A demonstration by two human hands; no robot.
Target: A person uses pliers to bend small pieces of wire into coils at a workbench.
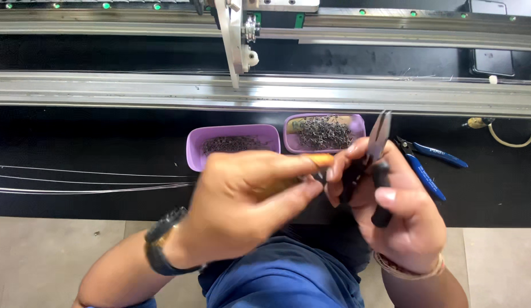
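My right hand (pixel 399 214) grips a pair of black-handled pliers (pixel 375 154), its metal jaws pointing up and away from me. My left hand (pixel 245 202) is closed on a small orange-brown piece (pixel 321 160), held right up against the pliers at the middle of the view. A black watch sits on my left wrist. Just beyond the hands stand two purple trays: the left tray (pixel 192 149) and the right tray (pixel 290 137), each holding several small dark metal parts.
Blue-handled cutters (pixel 428 162) lie on the black bench right of my hands. Thin wires (pixel 77 182) run across the bench at left. A long metal rail (pixel 265 94) with a carriage (pixel 238 34) spans the back. A cable (pixel 513 140) curls at far right.
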